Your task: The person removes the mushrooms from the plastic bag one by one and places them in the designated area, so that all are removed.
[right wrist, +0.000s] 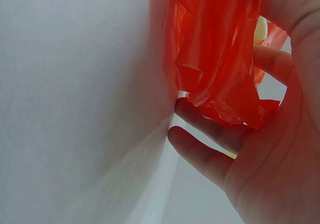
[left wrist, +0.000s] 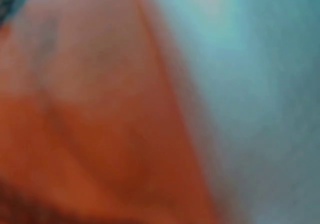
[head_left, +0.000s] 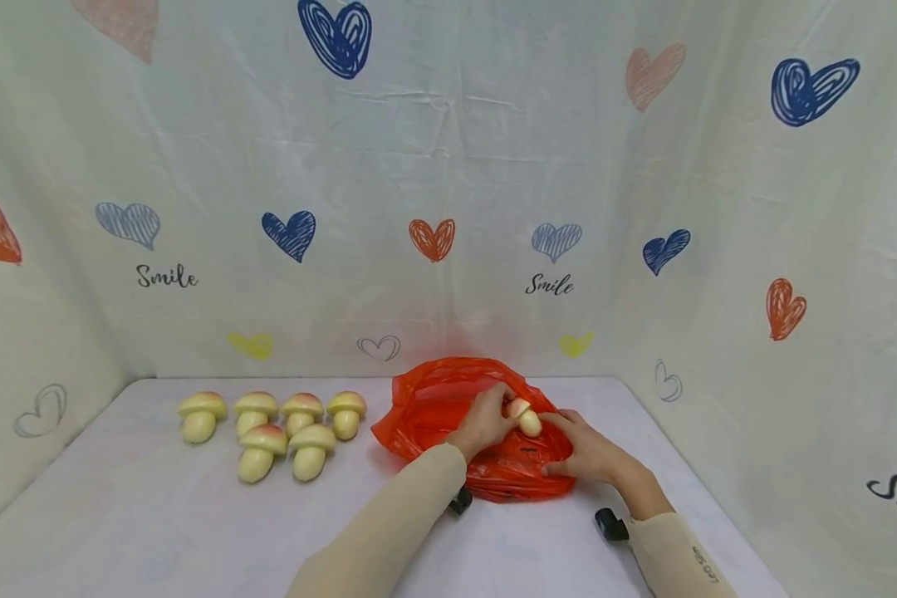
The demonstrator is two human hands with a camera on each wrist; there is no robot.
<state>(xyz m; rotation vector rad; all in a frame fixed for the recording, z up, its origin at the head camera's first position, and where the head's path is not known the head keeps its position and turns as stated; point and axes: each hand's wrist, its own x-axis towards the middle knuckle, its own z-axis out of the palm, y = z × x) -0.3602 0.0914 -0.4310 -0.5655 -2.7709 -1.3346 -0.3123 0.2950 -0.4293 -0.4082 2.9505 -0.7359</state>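
Observation:
A red plastic bag point(head_left: 519, 482) lies on the table, its mouth spread open. Over it my left hand point(head_left: 486, 422) pinches a mushroom point(head_left: 527, 422) with a pinkish cap and a pale stem. At the bag's right side my right hand point(head_left: 590, 448) holds the bag between thumb and fingers. In the right wrist view, crumpled red film of the bag point(right wrist: 220, 58) lies between the thumb and the fingers point(right wrist: 200, 156), with two fingers stretched out. The left wrist view is blurred, filled by the red film point(left wrist: 125, 134) close up.
Several similar mushrooms point(head_left: 256, 453) stand in two rows on the left of the white table point(head_left: 157, 515). Behind hangs a white curtain point(head_left: 493, 166) printed with hearts. Black wrist devices point(head_left: 610, 525) sit by both sleeves.

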